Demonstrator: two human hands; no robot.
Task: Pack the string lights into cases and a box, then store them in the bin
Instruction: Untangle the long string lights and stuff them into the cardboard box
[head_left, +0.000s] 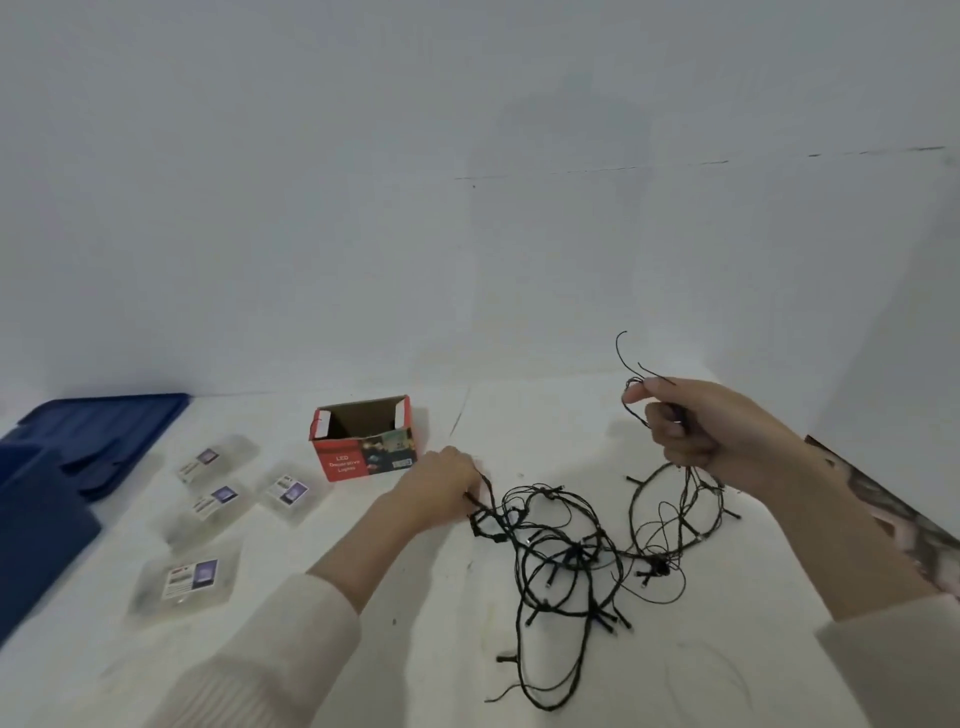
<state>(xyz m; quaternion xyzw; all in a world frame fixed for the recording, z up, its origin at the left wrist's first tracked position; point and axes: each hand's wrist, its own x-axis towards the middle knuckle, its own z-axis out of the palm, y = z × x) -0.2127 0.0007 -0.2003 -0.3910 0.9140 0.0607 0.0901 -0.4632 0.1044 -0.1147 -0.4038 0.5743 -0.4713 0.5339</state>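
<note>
the string lights (566, 558) lie as a loose dark tangle on the white desk (519, 426), in front of the person and a little to the right. part of the wire is lifted off the surface. the left grip (441, 486) is low at the tangle's left edge, knuckles up, its fingertips pinching a strand just above the desk. the right grip (696, 428) is raised above the tangle's right side, fingers curled round a gathered bunch of wire with the thumb pressed on top. a thin wire end sticks up above it and several loops hang down from it to the pile. both arms wear cream sleeves (291, 639).

the red box (363, 457) stands open-topped on the desk beyond the left grip, near it but apart, and its inside looks empty. four flat clear cases (184, 582) with printed labels lie spread out to the left of the box, none touching the lights. further left, at the frame edge, is the blue bin (41, 530), with a flat blue lid (109, 423) behind it.
</note>
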